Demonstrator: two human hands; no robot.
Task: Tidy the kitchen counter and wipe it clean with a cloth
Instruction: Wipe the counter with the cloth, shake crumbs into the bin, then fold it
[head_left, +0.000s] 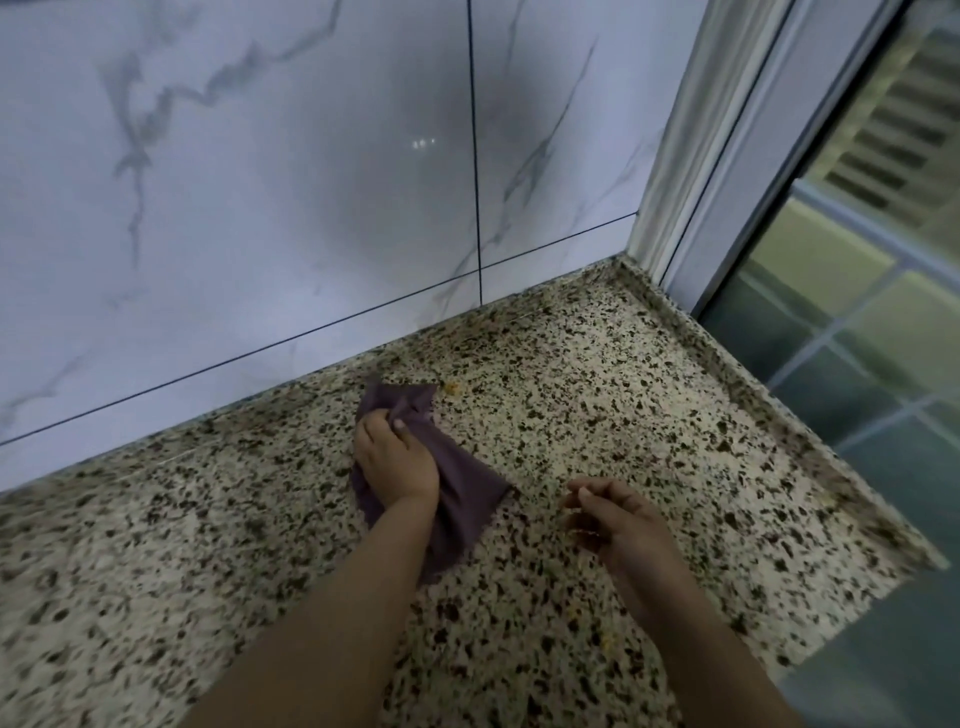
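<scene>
The left hand (395, 457) is gripping the purple cloth (462, 499) against the speckled tabletop (597, 395) near the wall. The right hand (618, 519) is hovering loosely curled, empty. Yellow crumbs (453, 387) beside the cloth are awaiting wiping.

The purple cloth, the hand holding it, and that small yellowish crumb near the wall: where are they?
purple cloth (470, 491): head view, lower flat part.
left hand (395, 457): head view, back of hand.
yellowish crumb (453, 387): head view, its middle.
</scene>
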